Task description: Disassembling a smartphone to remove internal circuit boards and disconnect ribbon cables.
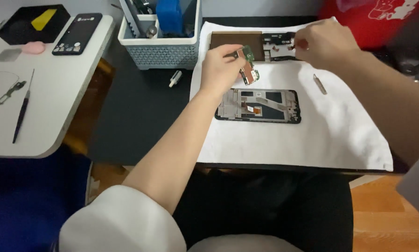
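The left hand pinches a small green-and-copper circuit board between its fingertips, above the opened black phone frame lying on the white cloth. The right hand, fingers closed, touches a black plastic phone part beside a brown rectangular panel.

The left hand covers part of the small green and copper circuit board pinched in its fingers, so the board's full outline cannot be told. The right hand is motion-blurred and hides whatever its fingers grip over the black plastic phone part. The grey lattice plastic basket and the red cloth object are cut off by the top edge. The basket's contents are too dim to identify.
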